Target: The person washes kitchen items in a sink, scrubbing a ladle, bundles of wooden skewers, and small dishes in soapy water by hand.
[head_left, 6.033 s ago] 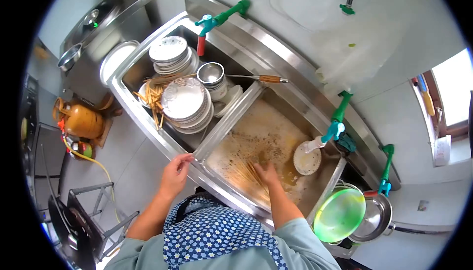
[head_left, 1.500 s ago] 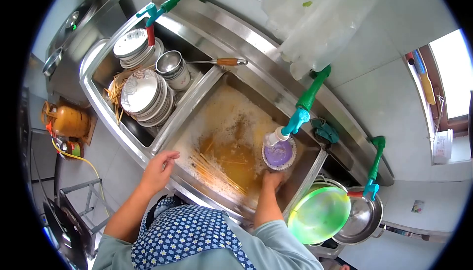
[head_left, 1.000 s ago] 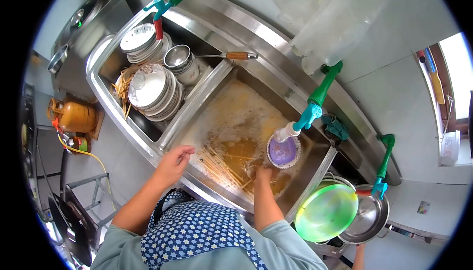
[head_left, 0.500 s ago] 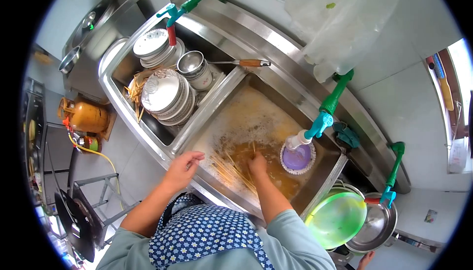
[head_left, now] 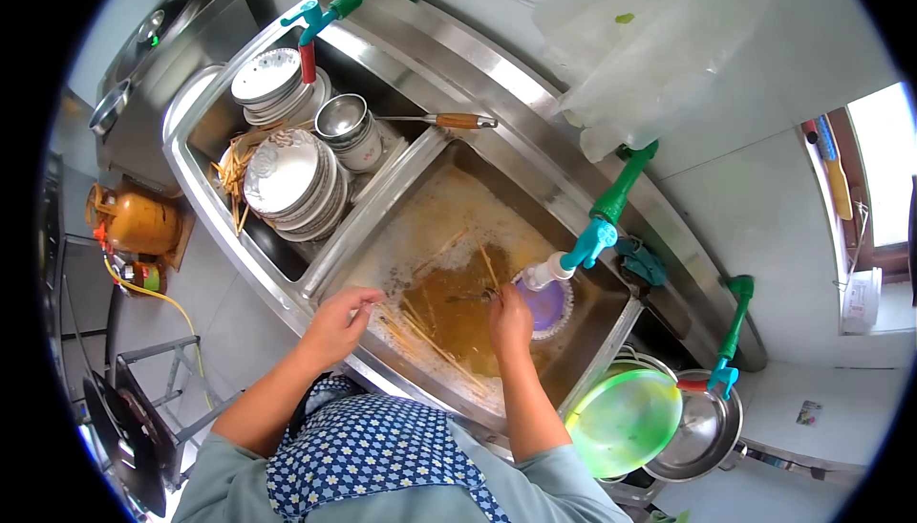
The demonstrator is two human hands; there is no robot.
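My right hand [head_left: 513, 320] is above the murky water of the right sink basin [head_left: 358, 260], its fingers closed round a wooden chopstick [head_left: 489, 263] that sticks up. A small dark piece beside those fingertips is too unclear to name. Several loose chopsticks [head_left: 432, 341] float in the foamy water between my hands. Over the basin's near left edge hovers my left hand [head_left: 342, 324], fingers loosely bent, with nothing visible in them. A purple bowl-like thing with a pale scalloped rim [head_left: 544, 307] sits in the water just right of my right hand, under the tap.
Stacked plates [head_left: 284, 174], metal bowls [head_left: 342, 118] and more chopsticks [head_left: 234, 174] fill the left basin. A wooden-handled utensil [head_left: 463, 121] lies across the divider. The green tap [head_left: 594, 236] hangs over the right basin. A green basin [head_left: 626, 425] and steel pot [head_left: 702, 427] stand at right.
My right hand has come up out of the water and shifted right, towards the purple thing, with a chopstick showing. Floating chopsticks have spread apart. The whole view has shifted slightly.
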